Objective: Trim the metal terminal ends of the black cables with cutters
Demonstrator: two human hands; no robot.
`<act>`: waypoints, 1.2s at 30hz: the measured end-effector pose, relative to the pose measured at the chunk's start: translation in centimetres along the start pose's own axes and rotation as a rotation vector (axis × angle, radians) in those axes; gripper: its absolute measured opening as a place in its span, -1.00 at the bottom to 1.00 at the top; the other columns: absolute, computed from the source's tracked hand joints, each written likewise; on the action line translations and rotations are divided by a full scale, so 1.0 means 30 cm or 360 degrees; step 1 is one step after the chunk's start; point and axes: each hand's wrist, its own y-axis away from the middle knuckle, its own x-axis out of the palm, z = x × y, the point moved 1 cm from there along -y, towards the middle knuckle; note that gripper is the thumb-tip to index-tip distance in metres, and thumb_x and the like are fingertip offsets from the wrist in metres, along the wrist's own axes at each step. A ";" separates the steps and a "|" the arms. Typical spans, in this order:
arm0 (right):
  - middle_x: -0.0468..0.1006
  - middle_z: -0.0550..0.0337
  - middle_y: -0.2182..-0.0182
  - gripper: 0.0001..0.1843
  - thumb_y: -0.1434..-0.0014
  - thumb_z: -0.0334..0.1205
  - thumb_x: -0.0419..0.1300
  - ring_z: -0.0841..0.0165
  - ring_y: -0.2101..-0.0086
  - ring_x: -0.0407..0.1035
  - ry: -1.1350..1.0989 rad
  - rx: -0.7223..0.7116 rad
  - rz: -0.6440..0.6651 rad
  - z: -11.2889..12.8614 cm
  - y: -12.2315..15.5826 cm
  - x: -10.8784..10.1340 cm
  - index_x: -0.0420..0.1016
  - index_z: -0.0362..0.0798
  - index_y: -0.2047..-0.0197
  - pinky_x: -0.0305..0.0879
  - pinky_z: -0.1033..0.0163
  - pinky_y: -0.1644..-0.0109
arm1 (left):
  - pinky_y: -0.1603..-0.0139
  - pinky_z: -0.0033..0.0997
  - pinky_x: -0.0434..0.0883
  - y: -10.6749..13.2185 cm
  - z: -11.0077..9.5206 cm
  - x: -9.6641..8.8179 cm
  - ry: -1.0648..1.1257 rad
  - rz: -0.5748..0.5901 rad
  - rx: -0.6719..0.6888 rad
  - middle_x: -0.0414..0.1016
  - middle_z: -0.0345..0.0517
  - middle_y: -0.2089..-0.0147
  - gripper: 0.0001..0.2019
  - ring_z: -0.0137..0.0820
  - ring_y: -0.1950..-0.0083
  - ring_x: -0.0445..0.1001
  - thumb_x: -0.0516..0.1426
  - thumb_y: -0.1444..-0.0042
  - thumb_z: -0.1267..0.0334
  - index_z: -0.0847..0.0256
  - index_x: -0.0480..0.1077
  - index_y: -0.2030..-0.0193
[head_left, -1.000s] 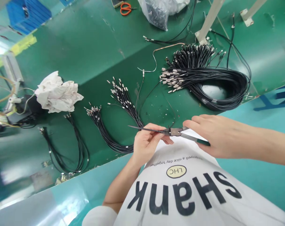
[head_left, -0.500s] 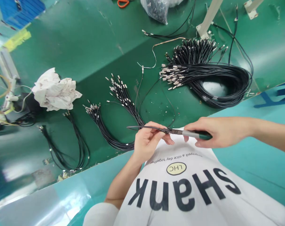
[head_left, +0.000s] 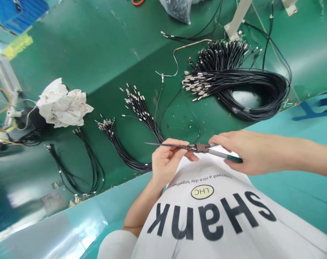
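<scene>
Between the thumb and fingers of my left hand (head_left: 167, 158) is pinched a thin black cable (head_left: 163, 144), which sticks out to the left. My right hand (head_left: 241, 151) is wrapped round the handles of a pair of pliers (head_left: 202, 148) with grey and dark green grips. The jaws point left and meet the cable just beyond my left fingertips; the exact contact is too small to make out. From there a thin black strand (head_left: 198, 126) curves up onto the green table.
Bundled black cables with metal ends (head_left: 260, 77) lie at the right by a metal post (head_left: 237, 21). Smaller cable bundles (head_left: 120, 151) curve at the left, near a crumpled white cloth (head_left: 63, 104). A clear plastic bag (head_left: 177, 10) and a bent wire (head_left: 177, 61) lie farther back.
The plier handles have spread apart in my right hand, and the tool has turned to show its jaw head more broadly. My left hand keeps its pinch on the cable.
</scene>
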 end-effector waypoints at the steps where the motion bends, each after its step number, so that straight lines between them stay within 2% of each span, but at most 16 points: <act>1: 0.55 0.18 0.20 -0.74 -0.19 -0.21 0.14 0.24 0.29 0.44 -0.0011 0.0017 0.0027 0.002 0.004 -0.001 0.35 0.11 0.03 0.19 0.23 0.33 | 0.28 -0.23 0.68 0.002 0.001 0.001 -0.0012 0.0001 0.0005 0.70 -0.06 0.36 -0.92 -0.23 0.35 0.71 0.21 -0.31 0.33 0.27 0.46 0.09; 7: 0.51 0.22 0.39 -0.80 -0.26 -0.15 0.11 0.32 0.49 0.35 -0.0174 0.0132 0.0164 0.008 0.010 -0.014 0.42 0.12 0.05 0.11 0.26 0.48 | 0.32 -0.31 0.64 0.010 0.008 -0.005 -0.0026 0.0047 0.0183 0.68 -0.12 0.36 -0.93 -0.27 0.38 0.70 0.22 -0.29 0.38 0.24 0.48 0.09; 11: 0.47 0.30 0.44 -0.81 -0.25 -0.18 0.12 0.38 0.52 0.26 -0.0486 -0.0012 0.0345 0.014 -0.005 -0.009 0.44 0.11 0.06 0.13 0.29 0.48 | 0.31 -0.32 0.63 0.011 0.013 -0.015 -0.0017 0.0101 0.0116 0.67 -0.11 0.38 -0.92 -0.29 0.38 0.70 0.18 -0.32 0.37 0.23 0.45 0.06; 13: 0.48 0.29 0.44 -0.81 -0.25 -0.20 0.11 0.37 0.50 0.27 -0.0443 0.0000 0.0254 0.023 -0.008 0.005 0.43 0.09 0.06 0.13 0.29 0.46 | 0.30 -0.30 0.64 0.011 0.011 -0.018 -0.0002 0.0104 0.0073 0.67 -0.10 0.37 -0.90 -0.28 0.37 0.70 0.20 -0.32 0.34 0.23 0.45 0.06; 17: 0.60 0.12 0.26 -0.69 -0.22 -0.22 0.14 0.28 0.39 0.42 -0.0052 0.0131 -0.0167 0.038 -0.002 0.049 0.42 0.05 -0.05 0.14 0.26 0.39 | 0.27 -0.34 0.61 0.009 0.003 -0.012 -0.0036 0.0018 0.0055 0.64 -0.11 0.37 -0.89 -0.31 0.35 0.68 0.23 -0.30 0.29 0.24 0.45 0.08; 20: 0.61 0.06 0.24 -0.63 -0.21 -0.22 0.14 0.25 0.38 0.45 0.0047 0.0135 -0.0258 0.045 0.004 0.068 0.41 0.01 -0.10 0.15 0.25 0.38 | 0.24 -0.34 0.60 0.008 0.000 -0.004 -0.0126 -0.0058 0.0078 0.62 -0.10 0.34 -0.87 -0.33 0.33 0.67 0.20 -0.32 0.25 0.24 0.46 0.07; 23: 0.59 0.16 0.31 -0.64 -0.23 -0.25 0.12 0.31 0.44 0.40 -0.0113 0.0145 -0.0130 0.049 0.008 0.061 0.40 0.04 -0.10 0.13 0.28 0.42 | 0.24 -0.34 0.59 0.010 0.000 -0.001 -0.0194 -0.0059 0.0097 0.61 -0.10 0.32 -0.87 -0.34 0.33 0.66 0.19 -0.33 0.24 0.23 0.47 0.06; 27: 0.46 0.36 0.50 -0.71 -0.27 -0.27 0.09 0.43 0.59 0.19 -0.0426 0.0118 0.0118 0.039 0.006 0.040 0.41 0.09 -0.04 0.04 0.30 0.53 | 0.22 -0.33 0.58 0.011 0.001 -0.005 -0.0160 0.0035 0.0041 0.60 -0.10 0.34 -0.88 -0.35 0.34 0.64 0.17 -0.34 0.28 0.24 0.45 0.04; 29: 0.40 0.39 0.51 -0.76 -0.26 -0.27 0.10 0.44 0.58 0.13 -0.0539 0.0091 0.0208 0.021 0.000 0.036 0.42 0.09 0.01 0.03 0.30 0.54 | 0.23 -0.32 0.57 0.009 0.002 -0.008 -0.0128 0.0071 0.0006 0.60 -0.10 0.35 -0.89 -0.35 0.36 0.63 0.17 -0.34 0.28 0.24 0.44 0.05; 33: 0.42 0.34 0.36 -0.70 -0.20 -0.30 0.15 0.42 0.42 0.25 -0.0750 -0.0043 0.0338 -0.009 -0.016 0.046 0.44 0.10 -0.01 0.18 0.31 0.38 | 0.26 -0.31 0.56 0.003 0.008 -0.016 -0.0087 0.0109 -0.0065 0.59 -0.13 0.39 -0.89 -0.36 0.40 0.61 0.17 -0.34 0.27 0.25 0.43 0.06; 36: 0.43 0.31 0.36 -0.69 -0.23 -0.28 0.12 0.39 0.41 0.27 -0.0642 0.0001 0.0232 -0.008 -0.019 0.070 0.41 0.09 -0.05 0.17 0.28 0.36 | 0.23 -0.32 0.56 0.000 0.013 -0.019 -0.0070 0.0116 -0.0078 0.61 -0.11 0.38 -0.88 -0.34 0.37 0.64 0.17 -0.35 0.27 0.25 0.44 0.04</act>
